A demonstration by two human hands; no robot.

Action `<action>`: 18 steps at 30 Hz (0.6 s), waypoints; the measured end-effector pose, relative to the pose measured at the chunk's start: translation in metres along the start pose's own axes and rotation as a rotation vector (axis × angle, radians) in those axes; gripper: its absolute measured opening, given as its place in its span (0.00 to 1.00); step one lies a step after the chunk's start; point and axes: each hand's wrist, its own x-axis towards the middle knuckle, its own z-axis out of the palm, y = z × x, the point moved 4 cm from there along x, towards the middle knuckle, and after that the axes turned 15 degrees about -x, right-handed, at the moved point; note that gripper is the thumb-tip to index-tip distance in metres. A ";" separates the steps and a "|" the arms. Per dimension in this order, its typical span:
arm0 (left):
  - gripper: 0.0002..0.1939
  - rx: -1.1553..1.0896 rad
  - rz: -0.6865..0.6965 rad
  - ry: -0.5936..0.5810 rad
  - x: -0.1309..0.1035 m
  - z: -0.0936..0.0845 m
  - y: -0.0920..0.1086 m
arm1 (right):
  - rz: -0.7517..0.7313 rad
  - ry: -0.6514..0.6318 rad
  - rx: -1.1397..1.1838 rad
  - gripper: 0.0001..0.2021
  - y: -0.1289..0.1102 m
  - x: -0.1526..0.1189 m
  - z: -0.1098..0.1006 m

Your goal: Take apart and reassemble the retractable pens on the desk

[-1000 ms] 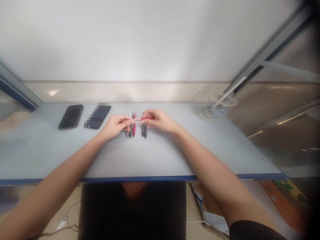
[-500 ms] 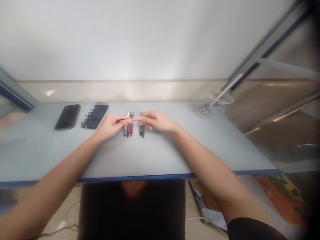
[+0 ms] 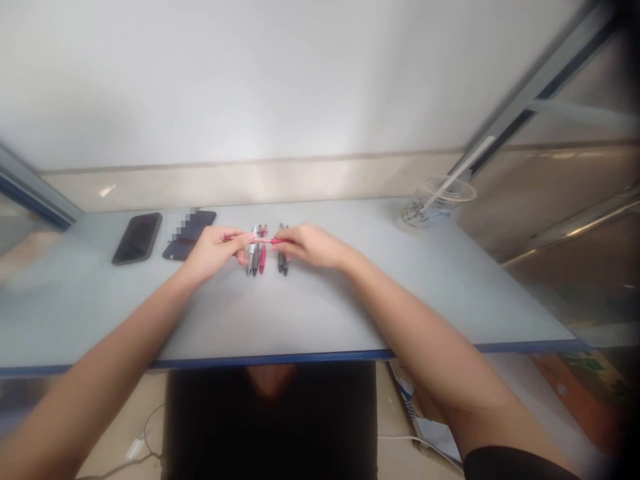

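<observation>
My left hand (image 3: 215,249) and right hand (image 3: 316,245) pinch a pink pen (image 3: 276,241) between their fingers, one end each, above the bench (image 3: 225,320) and left of the cup (image 3: 425,212). Half a second ago my right fingers hid its pink part; now I see it. Three pens (image 3: 256,259) and two grey pens (image 3: 283,264) lie left of the cup.

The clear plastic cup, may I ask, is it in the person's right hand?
No, the cup stands on the table, well apart from the right hand.
</observation>
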 end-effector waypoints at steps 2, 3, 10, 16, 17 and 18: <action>0.19 -0.015 0.012 0.005 0.000 0.001 0.001 | 0.026 -0.055 0.110 0.18 -0.001 -0.002 -0.005; 0.18 -0.030 0.007 0.002 0.000 0.001 0.002 | 0.037 -0.075 0.157 0.18 -0.003 -0.003 -0.007; 0.13 -0.166 -0.227 -0.176 0.009 0.005 0.005 | 0.007 -0.202 0.581 0.14 -0.007 -0.007 -0.017; 0.19 -0.220 -0.212 -0.304 0.038 0.047 0.017 | 0.068 -0.188 0.676 0.10 0.015 -0.007 -0.013; 0.20 -0.196 -0.169 -0.274 0.044 0.053 0.017 | 0.105 -0.193 0.676 0.10 0.018 -0.008 -0.012; 0.21 -0.152 -0.121 -0.223 0.050 0.056 0.016 | 0.152 -0.179 0.684 0.12 0.022 -0.009 -0.013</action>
